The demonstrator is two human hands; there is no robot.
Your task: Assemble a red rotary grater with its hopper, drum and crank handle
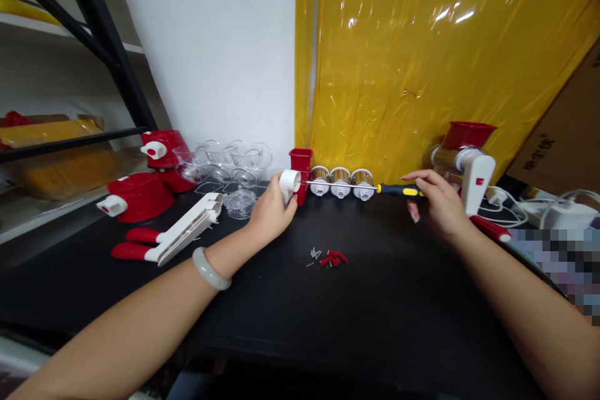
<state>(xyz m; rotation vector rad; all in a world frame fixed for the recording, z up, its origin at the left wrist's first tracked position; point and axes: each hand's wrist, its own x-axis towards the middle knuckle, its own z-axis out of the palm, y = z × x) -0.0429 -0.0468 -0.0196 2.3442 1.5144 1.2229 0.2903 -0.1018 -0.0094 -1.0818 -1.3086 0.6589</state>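
My left hand (273, 211) grips a white plastic part with a round open end (290, 181), probably a crank handle; the rest of it is hidden by my fingers. A long-shafted screwdriver (398, 190) with a black and yellow grip lies level across the view, its tip at the round opening. At the butt of its grip is my right hand (438, 203), with the fingers loosely about it and the index finger stretched along. Below on the black table lie small metal screws (315, 254) and several small red pieces (334, 257).
Three metal grater drums (340, 182) stand by the wall beside a red pusher (300, 162). Clear plastic parts (239, 200), white handles with red grips (182, 231) and red bases (140, 197) are left. An assembled rotary grater (473, 162) and white cables (510, 212) are right.
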